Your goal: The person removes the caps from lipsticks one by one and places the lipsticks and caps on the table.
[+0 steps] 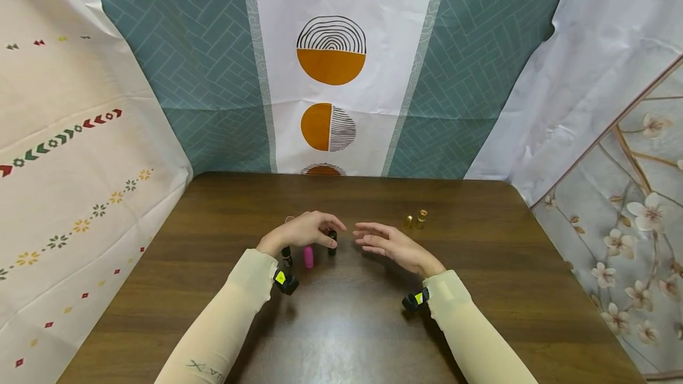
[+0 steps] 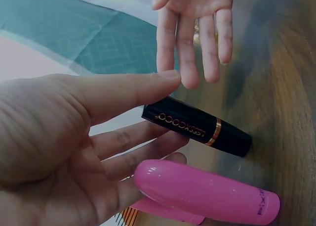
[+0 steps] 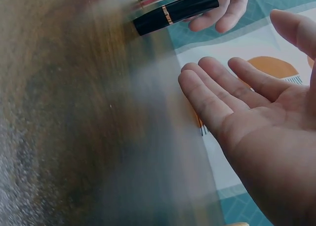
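A black lipstick tube (image 2: 192,124) with a gold band and gold lettering stands upright on the table. My left hand (image 1: 301,233) is around its upper part, thumb on the near side and fingers loosely bent behind. In the left wrist view the thumb passes close over the tube's top, with no firm grip showing. Beside the tube stands a pink rounded tube (image 2: 207,191) marked pixi. To the right, my right hand (image 1: 392,248) hovers over the table with fingers extended, palm turned towards the left hand, holding nothing.
A slim tube with a black part (image 1: 287,258) stands left of the pink one, partly under the left wrist. Two small gold pieces (image 1: 421,217) stand farther back on the right. The brown wooden table (image 1: 341,325) ends at hanging patterned cloths (image 1: 331,76).
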Action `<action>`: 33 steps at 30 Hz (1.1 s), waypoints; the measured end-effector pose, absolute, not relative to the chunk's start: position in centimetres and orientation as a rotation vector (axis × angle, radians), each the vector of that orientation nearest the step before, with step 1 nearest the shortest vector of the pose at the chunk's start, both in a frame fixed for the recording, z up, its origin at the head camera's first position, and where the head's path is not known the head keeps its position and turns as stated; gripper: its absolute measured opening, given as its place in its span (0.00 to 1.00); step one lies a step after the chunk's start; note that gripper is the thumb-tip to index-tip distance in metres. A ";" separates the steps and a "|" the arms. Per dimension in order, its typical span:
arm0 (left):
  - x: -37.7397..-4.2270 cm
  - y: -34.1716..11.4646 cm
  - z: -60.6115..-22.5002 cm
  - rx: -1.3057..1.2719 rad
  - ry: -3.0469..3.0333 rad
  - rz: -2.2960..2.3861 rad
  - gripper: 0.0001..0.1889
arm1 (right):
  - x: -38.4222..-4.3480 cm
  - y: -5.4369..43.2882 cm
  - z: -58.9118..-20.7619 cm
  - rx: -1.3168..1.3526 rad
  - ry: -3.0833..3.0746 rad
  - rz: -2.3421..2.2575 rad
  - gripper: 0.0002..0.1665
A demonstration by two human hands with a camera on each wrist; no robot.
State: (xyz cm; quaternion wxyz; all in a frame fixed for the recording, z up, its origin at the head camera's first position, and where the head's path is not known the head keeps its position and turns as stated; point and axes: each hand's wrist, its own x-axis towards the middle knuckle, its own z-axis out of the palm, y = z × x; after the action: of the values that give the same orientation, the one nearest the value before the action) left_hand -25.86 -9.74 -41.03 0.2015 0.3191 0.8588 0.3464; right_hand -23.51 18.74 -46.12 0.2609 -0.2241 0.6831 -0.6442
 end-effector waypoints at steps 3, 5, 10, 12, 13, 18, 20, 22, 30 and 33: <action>-25.9 -9.7 -41.4 0.891 2.415 0.965 0.20 | -23.5 18.6 -46.3 -0.603 1.847 -1.747 0.32; -25.9 -9.7 -41.5 0.887 2.426 0.962 0.19 | -23.5 18.5 -46.4 -0.598 1.844 -1.745 0.33; -25.9 -9.7 -41.6 0.874 2.462 0.953 0.16 | -23.4 18.1 -46.5 -0.578 1.824 -1.750 0.33; -26.0 -9.7 -41.6 0.868 2.476 0.952 0.15 | -23.4 18.0 -46.6 -0.566 1.809 -1.760 0.33; -25.9 -9.7 -41.6 0.860 2.478 0.952 0.14 | -23.3 17.9 -46.6 -0.567 1.801 -1.763 0.33; -26.2 -9.6 -41.5 0.855 2.494 0.959 0.14 | -23.3 17.6 -46.9 -0.562 1.790 -1.752 0.34; -26.2 -9.5 -41.4 0.857 2.507 0.961 0.13 | -23.3 17.5 -47.0 -0.563 1.789 -1.746 0.34; -26.2 -9.5 -41.3 0.862 2.510 0.972 0.14 | -23.4 17.3 -47.2 -0.572 1.783 -1.743 0.34; -26.3 -9.3 -40.9 0.829 2.501 1.054 0.16 | -23.3 16.8 -47.4 -0.577 1.750 -1.754 0.32; -26.3 -9.1 -40.8 0.822 2.499 1.085 0.16 | -23.3 16.5 -47.4 -0.580 1.739 -1.760 0.32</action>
State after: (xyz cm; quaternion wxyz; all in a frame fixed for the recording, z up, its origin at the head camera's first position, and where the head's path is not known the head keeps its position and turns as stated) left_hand -26.30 -9.11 -40.77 0.1474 0.2857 0.8686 0.3771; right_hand -23.26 16.51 -47.36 0.2956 -0.2179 0.6539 -0.6615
